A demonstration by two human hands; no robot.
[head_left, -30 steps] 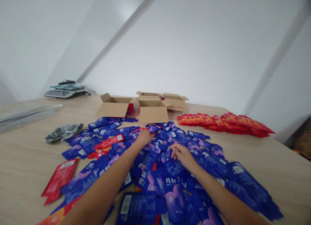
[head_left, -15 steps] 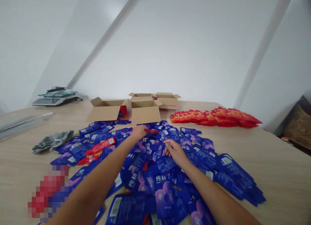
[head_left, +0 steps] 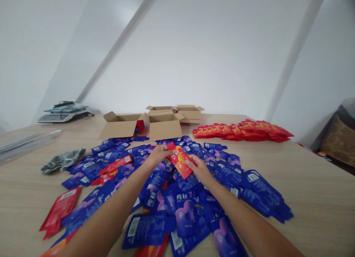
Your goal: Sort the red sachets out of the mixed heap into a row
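Observation:
Between both hands I hold a red pouch (head_left: 180, 161) with orange fruit shapes and white lettering, its printed face toward me. My left hand (head_left: 160, 154) pinches its upper left edge. At its lower right edge, the fingers of my right hand (head_left: 200, 169) grip it. Underneath spreads a loose heap of blue pouches (head_left: 185, 214) with purple fruit shapes, some face up, others showing white barcode labels. A few red pouches lie among them on the left, one red pouch (head_left: 116, 164) on top of the heap and another red pouch (head_left: 61, 210) at its near left edge.
Open cardboard boxes (head_left: 165, 129) stand behind the heap. A row of overlapping red pouches (head_left: 241, 131) lies at the back right. To the left are grey gloves (head_left: 63, 161), clear plastic sleeves (head_left: 27, 144) and a flat scale-like device (head_left: 58, 117) with things on top.
The red pouch, earlier edge-on in my left hand, has come nearer and turned its printed face up. My right hand, empty before, now grips it too.

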